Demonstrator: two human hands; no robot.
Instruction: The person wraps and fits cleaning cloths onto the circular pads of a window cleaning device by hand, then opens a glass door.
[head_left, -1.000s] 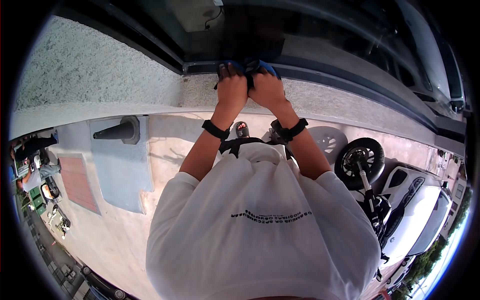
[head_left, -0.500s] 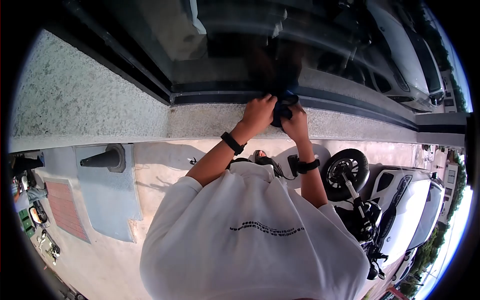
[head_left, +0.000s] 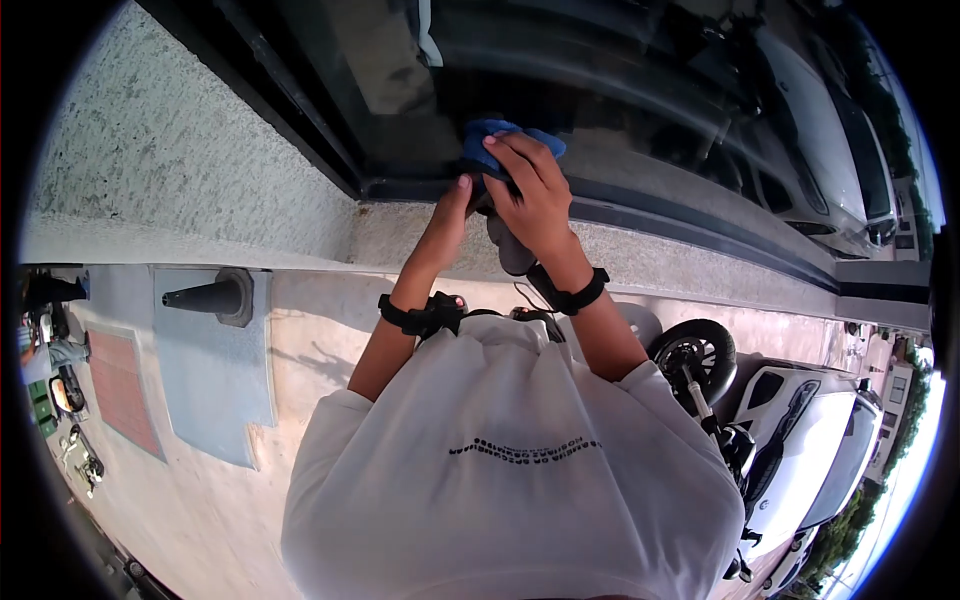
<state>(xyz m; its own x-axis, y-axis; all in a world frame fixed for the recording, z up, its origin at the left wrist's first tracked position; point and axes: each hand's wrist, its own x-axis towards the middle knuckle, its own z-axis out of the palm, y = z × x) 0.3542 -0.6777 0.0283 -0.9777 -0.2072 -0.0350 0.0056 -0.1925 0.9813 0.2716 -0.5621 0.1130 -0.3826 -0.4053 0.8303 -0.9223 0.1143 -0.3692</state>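
Note:
My right hand [head_left: 535,195] presses a blue cloth [head_left: 490,132] against the lower part of the dark glass pane [head_left: 620,130], its fingers bent over the cloth. Close beside it, my left hand [head_left: 443,228] is raised to the window frame [head_left: 400,189], with a fingertip near the cloth's lower edge. Most of the left fingers are hidden, so their grip does not show. A dark rounded patch [head_left: 512,248] appears below the right hand over the pale ledge [head_left: 640,240]; I cannot tell whether it is a shadow. Black bands circle both wrists.
A rough stone wall [head_left: 130,130] rises at the left. On the paving lies a dark traffic cone [head_left: 225,297], over a blue-grey patch [head_left: 215,380]. A motorcycle wheel [head_left: 695,360] and a parked white car [head_left: 800,440] are at the right.
Both hands have shifted left. The right hand has moved up from the ledge onto the glass with the cloth, which now spreads flatter. The left hand no longer visibly bunches it.

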